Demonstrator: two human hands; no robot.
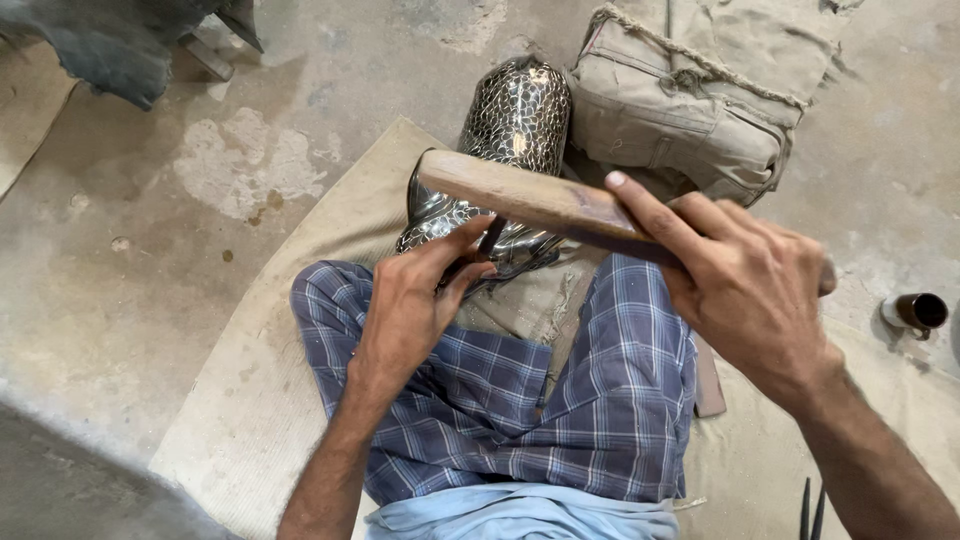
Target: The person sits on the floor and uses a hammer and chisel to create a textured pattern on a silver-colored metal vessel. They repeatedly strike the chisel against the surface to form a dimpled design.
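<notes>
Wooden mallet (540, 203) sits gripped in the right hand (745, 290), fingers wrapped tight and the forefinger laid along the shaft. Left hand (410, 300) pinches a thin dark punch (490, 240) against a hammered metal vessel (510, 150) at centre frame, propped between the knees on a tan mat (260, 400). Dimples already cover nearly all its visible surface, so the texturing looks well advanced; what remains is hidden. Its long axis runs toward the upper right, rounded end away.
</notes>
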